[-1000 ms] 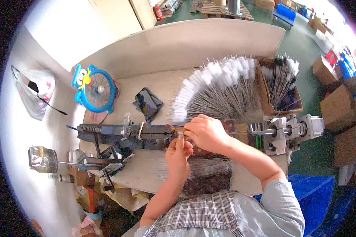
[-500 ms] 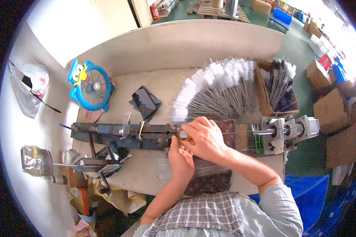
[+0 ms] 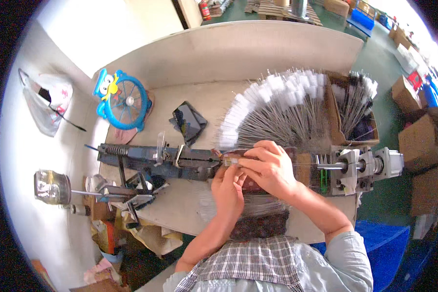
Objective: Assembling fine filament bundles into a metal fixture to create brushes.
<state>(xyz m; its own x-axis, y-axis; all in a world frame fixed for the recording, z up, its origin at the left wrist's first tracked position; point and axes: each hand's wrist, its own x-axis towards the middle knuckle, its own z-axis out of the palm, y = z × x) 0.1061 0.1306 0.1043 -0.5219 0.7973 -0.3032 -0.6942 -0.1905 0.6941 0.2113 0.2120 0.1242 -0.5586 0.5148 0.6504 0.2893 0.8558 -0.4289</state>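
Both my hands meet at the middle of a long dark metal machine bed (image 3: 146,161). My left hand (image 3: 228,191) is closed, its fingertips pinched at the end of the bed's central slot. From the right, my right hand (image 3: 273,170) reaches over with thumb and fingers pinched beside the left fingertips. A small whitish piece (image 3: 232,160) shows between the fingertips of both hands; its kind is too small to tell. Behind the hands fans a big pile of wire-stemmed brushes (image 3: 277,102) with white bristle heads. Thin wires (image 3: 219,207) lie in a bundle by my left wrist.
A cardboard box (image 3: 338,112) of black-tipped brushes stands right of the pile. The motor with its shaft (image 3: 389,163) sits at the bed's right end. A blue cartoon-shaped fan (image 3: 126,102) and a dark folded sheet (image 3: 188,121) are at the left. A lever arm (image 3: 124,192) juts out near the front.
The whole view has shifted, so everything sits a little further right. My right fingers have lowered and drawn closer to the left fingertips, uncovering more of the small whitish piece.
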